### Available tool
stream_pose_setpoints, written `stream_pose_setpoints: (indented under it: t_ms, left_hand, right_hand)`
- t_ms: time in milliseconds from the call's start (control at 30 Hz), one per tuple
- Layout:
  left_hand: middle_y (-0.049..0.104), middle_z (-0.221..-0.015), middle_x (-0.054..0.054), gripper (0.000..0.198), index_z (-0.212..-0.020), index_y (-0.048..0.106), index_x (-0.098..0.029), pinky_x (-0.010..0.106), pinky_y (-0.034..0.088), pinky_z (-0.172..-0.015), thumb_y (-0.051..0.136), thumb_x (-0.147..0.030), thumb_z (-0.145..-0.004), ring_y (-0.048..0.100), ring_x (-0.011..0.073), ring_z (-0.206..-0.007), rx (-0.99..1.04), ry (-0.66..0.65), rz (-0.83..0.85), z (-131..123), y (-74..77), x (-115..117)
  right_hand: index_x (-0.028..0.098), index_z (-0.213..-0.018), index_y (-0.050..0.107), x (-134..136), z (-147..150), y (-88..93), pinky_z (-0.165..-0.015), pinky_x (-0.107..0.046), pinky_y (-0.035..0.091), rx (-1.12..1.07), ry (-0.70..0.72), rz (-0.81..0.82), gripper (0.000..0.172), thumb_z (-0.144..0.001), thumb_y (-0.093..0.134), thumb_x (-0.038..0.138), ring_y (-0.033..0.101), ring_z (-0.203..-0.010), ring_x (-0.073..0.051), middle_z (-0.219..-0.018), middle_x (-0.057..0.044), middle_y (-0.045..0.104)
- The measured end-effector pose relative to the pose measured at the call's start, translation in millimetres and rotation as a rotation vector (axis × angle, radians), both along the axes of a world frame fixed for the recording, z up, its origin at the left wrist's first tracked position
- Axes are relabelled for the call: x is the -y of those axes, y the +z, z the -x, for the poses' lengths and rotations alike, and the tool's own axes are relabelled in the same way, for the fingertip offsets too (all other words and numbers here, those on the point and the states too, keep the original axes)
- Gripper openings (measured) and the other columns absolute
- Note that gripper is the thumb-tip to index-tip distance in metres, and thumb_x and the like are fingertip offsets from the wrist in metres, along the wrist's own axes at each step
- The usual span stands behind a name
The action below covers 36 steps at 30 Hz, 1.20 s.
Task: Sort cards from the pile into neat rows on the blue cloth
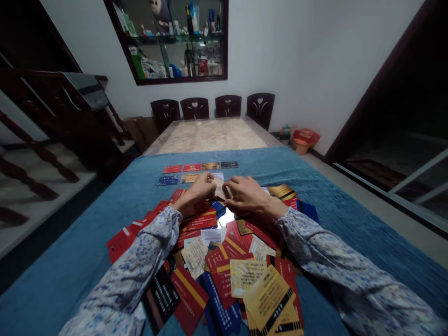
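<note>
Left hand point(200, 188) and right hand point(245, 193) each pinch one end of a pale rectangular plastic card point(220, 189), leaving its face exposed, over the far edge of the loose heap of red, blue and gold cards point(224, 266). Two aligned card rows point(196, 171) lie farther off, clear of the heap, on the blue-clothed bench point(332, 196).

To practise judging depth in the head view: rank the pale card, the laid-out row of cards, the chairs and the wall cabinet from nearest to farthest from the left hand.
1. The pale card, touching the left hand.
2. The row of cards, just beyond, on the blue cloth.
3. The chairs, at the table's far end.
4. The wall cabinet, above the chairs.
</note>
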State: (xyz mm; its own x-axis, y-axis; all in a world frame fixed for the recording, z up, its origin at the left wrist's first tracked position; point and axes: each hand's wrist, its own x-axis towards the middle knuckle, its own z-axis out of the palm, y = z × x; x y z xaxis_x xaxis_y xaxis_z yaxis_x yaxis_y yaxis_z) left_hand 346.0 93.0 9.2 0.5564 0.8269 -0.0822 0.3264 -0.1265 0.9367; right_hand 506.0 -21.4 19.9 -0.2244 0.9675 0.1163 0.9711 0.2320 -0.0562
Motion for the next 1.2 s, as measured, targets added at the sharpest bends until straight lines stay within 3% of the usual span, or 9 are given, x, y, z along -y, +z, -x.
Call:
stream_pose_setpoints:
  t_ms: [167, 333, 567, 833, 1000, 1200]
  left_hand:
    - [0.058, -0.070, -0.005, 0.032, -0.093, 0.051, -0.017, 0.024, 0.055, -0.057, 0.058, 0.001, -0.068, 0.061, 0.0114, -0.055, 0.030, 0.041, 0.035, -1.9, 2.8, 5.9]
    - [0.059, -0.072, -0.005, 0.036, -0.099, 0.050, -0.017, 0.025, 0.054, -0.056, 0.057, 0.002, -0.069, 0.059, 0.0107, -0.054, 0.000, 0.036, 0.029, -2.6, 1.9, 5.7]
    - [0.056, -0.062, -0.007, 0.033, -0.100, 0.059, -0.015, 0.020, 0.040, -0.052, 0.064, -0.008, -0.068, 0.054, 0.0100, -0.053, -0.100, -0.182, -0.191, 6.4, -5.2, -8.8]
    - [0.066, -0.084, -0.001, 0.044, -0.105, 0.066, -0.014, 0.025, 0.048, -0.070, 0.074, -0.017, -0.062, 0.061, 0.0154, -0.076, -0.108, -0.427, -0.254, 8.0, -10.0, -17.2]
    - [0.070, -0.086, 0.001, 0.030, -0.098, 0.072, -0.014, 0.024, 0.047, -0.071, 0.062, -0.018, -0.070, 0.063, 0.0167, -0.079, -0.145, -0.406, -0.422, 6.7, -11.8, -16.8]
    - [0.065, -0.069, -0.001, 0.026, -0.089, 0.075, -0.013, 0.023, 0.042, -0.063, 0.053, -0.022, -0.079, 0.055, 0.0144, -0.066, -0.226, -0.276, -0.566, 6.0, -3.1, -11.5]
  right_hand:
    - [0.020, -0.129, 0.060, -3.4, -2.3, -6.4, -0.084, -0.036, 0.040, -0.025, 0.004, -0.016, 0.044, -0.093, 0.068, 0.044, 0.060, -0.112, -0.029, -0.130, -0.014, 0.063]
    - [0.018, -0.122, 0.064, -4.7, -5.6, -8.2, -0.078, -0.033, 0.038, 0.001, 0.030, -0.066, 0.031, -0.095, 0.059, 0.033, 0.059, -0.101, -0.025, -0.120, -0.014, 0.065]
    - [0.018, -0.107, 0.070, -7.1, -19.9, -4.4, -0.077, -0.032, 0.037, -0.063, 0.107, -0.037, 0.023, -0.086, 0.062, 0.025, 0.059, -0.095, -0.024, -0.111, -0.012, 0.069]
    - [0.016, -0.093, 0.072, -13.0, -37.3, -8.3, -0.081, -0.032, 0.040, -0.209, 0.233, -0.068, 0.016, -0.087, 0.059, 0.022, 0.059, -0.087, -0.021, -0.094, -0.010, 0.072]
    - [0.017, -0.103, 0.075, -16.9, -43.9, -14.2, -0.082, -0.032, 0.044, -0.329, 0.253, -0.113, 0.024, -0.094, 0.054, 0.026, 0.063, -0.088, -0.021, -0.099, -0.011, 0.075]
    - [0.016, -0.084, 0.068, -24.0, -46.2, -20.7, -0.068, -0.026, 0.038, -0.371, 0.177, -0.178, 0.030, -0.102, 0.046, 0.024, 0.056, -0.070, -0.015, -0.076, -0.006, 0.067]
